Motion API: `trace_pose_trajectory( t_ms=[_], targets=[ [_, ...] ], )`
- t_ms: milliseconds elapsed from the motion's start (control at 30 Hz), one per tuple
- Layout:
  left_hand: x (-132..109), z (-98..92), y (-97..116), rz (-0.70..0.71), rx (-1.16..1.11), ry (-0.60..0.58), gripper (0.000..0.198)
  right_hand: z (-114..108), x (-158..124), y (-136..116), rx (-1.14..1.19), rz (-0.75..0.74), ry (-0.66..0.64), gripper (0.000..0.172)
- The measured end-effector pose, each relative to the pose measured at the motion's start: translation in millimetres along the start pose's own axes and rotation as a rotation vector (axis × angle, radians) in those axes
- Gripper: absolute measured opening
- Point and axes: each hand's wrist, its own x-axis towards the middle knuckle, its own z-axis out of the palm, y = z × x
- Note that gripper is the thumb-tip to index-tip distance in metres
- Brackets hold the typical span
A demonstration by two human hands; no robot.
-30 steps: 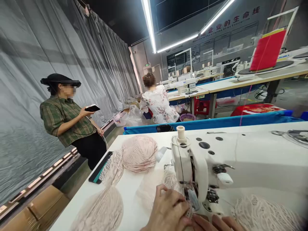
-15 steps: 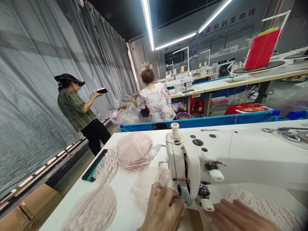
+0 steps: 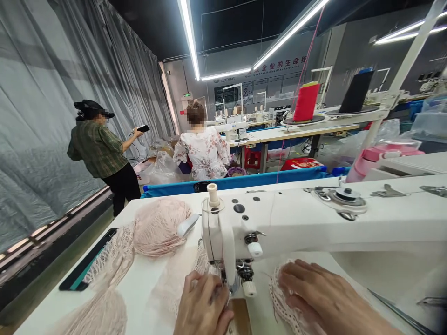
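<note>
In the head view a white sewing machine point(image 3: 216, 232) stands before me, its needle area partly behind my fingers. My left hand point(image 3: 202, 304) is closed, with bent fingers on pale pink lace point(image 3: 200, 263) just left of the needle. Right of the needle, my right hand point(image 3: 314, 293) curls over another piece of pale lace point(image 3: 277, 298), thumb tucked low and fingers close together. This piece shows a scalloped, holed edge. A brown flat piece point(image 3: 240, 316) lies on the machine bed between my hands.
Bundled pink lace point(image 3: 162, 228) and more lace point(image 3: 101, 316) lie left, partly over a dark flat object point(image 3: 75, 279). Metal tweezers-like blades point(image 3: 401, 311) rest at the right. Red thread point(image 3: 305, 102) and black thread cones point(image 3: 356, 93) stand behind. Two people are beyond the table.
The view has turned right. My right hand has moved onto the lace at the right and drawn it in closer to the needle. My left hand stays beside the needle.
</note>
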Motion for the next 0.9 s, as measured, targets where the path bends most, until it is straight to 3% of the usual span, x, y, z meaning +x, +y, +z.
trace_pose_trajectory(
  t_ms=[133, 267, 333, 567, 733, 900],
  targets=[
    [2.6, -0.5, -0.3, 0.043, -0.004, -0.014, 0.018, 16.0, 3.8, -17.5, 0.051, -0.05, -0.034, 0.02],
    [7.7, 1.9, 3.4, 0.039, -0.018, 0.174, 0.023, 23.0, 10.1, -34.5, 0.145, -0.114, -0.046, 0.025],
    [8.9, 1.7, 4.9, 0.037, -0.031, 0.207, 0.028, 27.6, 13.1, -38.7, 0.183, -0.153, -0.026, 0.027],
    [4.7, 0.9, 2.5, 0.011, -0.062, 0.134, 0.02, 49.8, 19.0, -33.8, 0.188, -0.236, 0.08, 0.019],
    [1.9, 5.4, 0.3, -0.003, -0.063, 0.108, 0.018, 58.2, 16.0, -27.0, 0.099, -0.253, -0.001, 0.025],
    [1.0, 2.9, 0.0, 0.0, -0.065, 0.07, 0.017, 61.1, 19.9, -35.5, 0.013, -0.273, 0.137, 0.031]
  ],
)
